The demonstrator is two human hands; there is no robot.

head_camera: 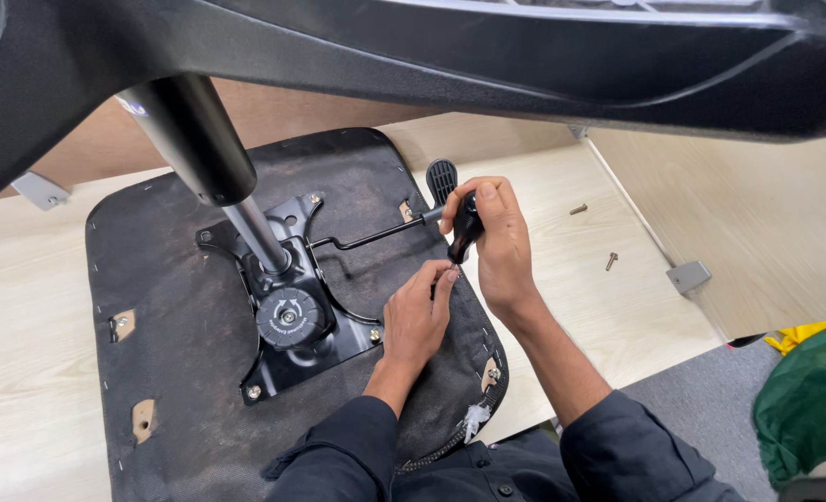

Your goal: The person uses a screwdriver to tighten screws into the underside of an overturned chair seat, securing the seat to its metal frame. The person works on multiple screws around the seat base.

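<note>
An upturned office chair seat (181,335) lies on a pale wooden table, its black fabric underside facing up. A black metal mechanism plate (288,311) with a round knob and a gas lift cylinder (204,139) is bolted at its centre. My right hand (497,237) is shut on the black handle of a screwdriver (466,228), held upright over the seat's right edge. My left hand (418,316) pinches the screwdriver's tip with its fingertips, just above the fabric. A thin black lever rod with a paddle end (442,177) runs from the plate toward my right hand.
Two loose screws (577,210) (611,261) lie on the table right of the seat. Grey metal brackets (689,276) (39,190) sit at the table's edges. The chair's black star base (524,56) looms across the top. A green bag (808,400) rests on the floor at right.
</note>
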